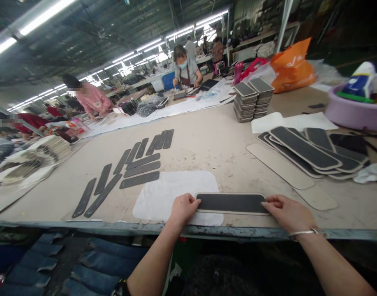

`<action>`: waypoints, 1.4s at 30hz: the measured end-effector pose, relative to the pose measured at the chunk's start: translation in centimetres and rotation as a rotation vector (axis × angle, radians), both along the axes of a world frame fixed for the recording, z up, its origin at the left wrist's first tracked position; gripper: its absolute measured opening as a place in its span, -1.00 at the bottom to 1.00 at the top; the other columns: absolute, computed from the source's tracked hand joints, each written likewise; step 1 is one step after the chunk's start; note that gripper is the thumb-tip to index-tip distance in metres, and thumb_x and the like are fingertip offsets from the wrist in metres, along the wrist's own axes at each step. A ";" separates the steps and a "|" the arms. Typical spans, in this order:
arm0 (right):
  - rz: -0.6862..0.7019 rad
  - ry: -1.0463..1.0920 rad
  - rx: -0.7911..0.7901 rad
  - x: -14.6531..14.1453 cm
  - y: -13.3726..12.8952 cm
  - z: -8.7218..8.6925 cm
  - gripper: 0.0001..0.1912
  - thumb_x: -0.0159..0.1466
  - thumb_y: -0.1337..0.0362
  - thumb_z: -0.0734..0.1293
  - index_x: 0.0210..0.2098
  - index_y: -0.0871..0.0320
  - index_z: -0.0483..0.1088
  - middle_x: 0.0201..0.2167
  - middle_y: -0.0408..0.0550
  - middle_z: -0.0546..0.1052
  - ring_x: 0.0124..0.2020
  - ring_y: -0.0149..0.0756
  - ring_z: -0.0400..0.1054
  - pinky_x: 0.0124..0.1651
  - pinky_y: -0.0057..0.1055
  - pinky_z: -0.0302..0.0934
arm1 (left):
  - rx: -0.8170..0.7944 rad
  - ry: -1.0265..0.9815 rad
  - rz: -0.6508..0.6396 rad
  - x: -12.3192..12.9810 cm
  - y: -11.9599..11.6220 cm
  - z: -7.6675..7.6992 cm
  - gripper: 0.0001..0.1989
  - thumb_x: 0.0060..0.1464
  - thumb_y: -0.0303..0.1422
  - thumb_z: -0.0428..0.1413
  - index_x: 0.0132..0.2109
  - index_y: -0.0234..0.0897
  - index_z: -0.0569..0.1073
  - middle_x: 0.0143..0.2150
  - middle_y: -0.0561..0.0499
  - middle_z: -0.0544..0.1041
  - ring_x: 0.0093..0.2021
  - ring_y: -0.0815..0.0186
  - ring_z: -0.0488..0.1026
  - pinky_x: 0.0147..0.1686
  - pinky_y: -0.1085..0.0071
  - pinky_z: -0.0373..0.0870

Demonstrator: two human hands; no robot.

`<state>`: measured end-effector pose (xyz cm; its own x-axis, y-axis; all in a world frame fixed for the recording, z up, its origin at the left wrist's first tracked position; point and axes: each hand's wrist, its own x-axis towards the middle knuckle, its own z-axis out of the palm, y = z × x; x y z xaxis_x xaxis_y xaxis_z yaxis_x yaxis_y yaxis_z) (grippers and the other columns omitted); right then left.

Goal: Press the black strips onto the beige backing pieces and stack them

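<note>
Both my hands hold one long rounded panel [231, 204], dark grey with a pale border, level above the table's front edge. My left hand [184, 207] pinches its left end and my right hand [285, 211], with a bracelet at the wrist, pinches the right end. Under the panel's left part lies a white sheet [176, 187]. Left of that, several dark grey strips [140, 174] are spread over the table. A loose pile of similar bordered panels [305, 148] lies to the right, partly over plain beige pieces [281, 166].
Two stacks of bordered panels [245, 102] stand farther back, near an orange bag [291, 68]. A purple basin [355, 109] with bottles sits at the right. Pale layered material [37, 154] lies far left. Co-workers [186, 68] work across the table. Folded blue fabric [105, 263] is below the edge.
</note>
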<state>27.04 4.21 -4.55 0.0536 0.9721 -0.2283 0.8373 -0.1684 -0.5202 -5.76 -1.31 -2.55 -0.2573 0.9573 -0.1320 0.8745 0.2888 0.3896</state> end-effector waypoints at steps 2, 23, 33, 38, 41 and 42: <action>-0.001 -0.011 0.003 0.0 0.0 0.0 -0.63 0.00 -0.05 0.28 -0.33 0.04 0.46 -0.43 -0.14 0.55 -0.38 -0.22 0.42 -0.39 -0.36 0.16 | 0.006 -0.002 0.011 -0.1 -0.1 0.1 -0.74 -0.03 -0.14 0.10 -0.48 -0.24 0.39 -0.53 0.08 0.47 -0.46 0.35 0.39 -0.48 0.47 0.10; -0.045 -0.020 0.017 -1.0 -0.3 1.3 -0.77 0.04 0.07 0.28 -0.39 0.05 0.43 -0.49 -0.19 0.54 -0.38 -0.31 0.42 -0.36 -0.43 0.17 | -0.033 -0.068 -0.090 -0.6 0.3 0.2 -0.91 0.03 -0.32 0.05 -0.28 -0.22 0.33 -0.52 0.12 0.42 -0.46 0.35 0.37 -0.45 0.49 0.12; -0.006 -0.041 -0.006 -0.7 -0.3 1.4 -0.71 0.04 0.01 0.26 -0.36 0.04 0.43 -0.47 -0.18 0.55 -0.38 -0.28 0.41 -0.38 -0.40 0.15 | -0.025 -0.071 -0.090 -0.5 -0.1 0.2 -0.92 0.02 -0.37 0.05 -0.27 -0.24 0.33 -0.47 0.08 0.44 -0.43 0.35 0.38 -0.42 0.48 0.15; 0.018 -0.039 -0.037 -0.2 0.1 0.5 -0.63 0.02 -0.06 0.26 -0.31 0.04 0.43 -0.43 -0.16 0.56 -0.35 -0.21 0.42 -0.35 -0.34 0.16 | -0.015 -0.047 -0.099 -0.4 -0.3 0.2 -0.91 0.01 -0.39 0.05 -0.26 -0.22 0.34 -0.44 0.08 0.47 -0.38 0.35 0.40 -0.38 0.49 0.19; 0.043 -0.014 -0.023 0.1 0.3 0.2 -0.61 0.01 -0.07 0.27 -0.32 0.07 0.43 -0.43 -0.13 0.56 -0.35 -0.18 0.42 -0.35 -0.33 0.16 | -0.011 -0.044 -0.104 -0.4 -0.2 0.3 -0.91 0.01 -0.41 0.05 -0.26 -0.22 0.35 -0.40 0.07 0.48 -0.35 0.34 0.42 -0.35 0.48 0.21; 0.048 -0.009 -0.015 0.1 0.3 0.1 -0.60 0.00 -0.07 0.27 -0.33 0.07 0.43 -0.43 -0.12 0.56 -0.35 -0.18 0.42 -0.35 -0.33 0.16 | -0.008 -0.044 -0.103 -0.4 -0.2 0.4 -0.91 0.02 -0.41 0.05 -0.26 -0.22 0.35 -0.40 0.06 0.48 -0.35 0.34 0.42 -0.35 0.48 0.22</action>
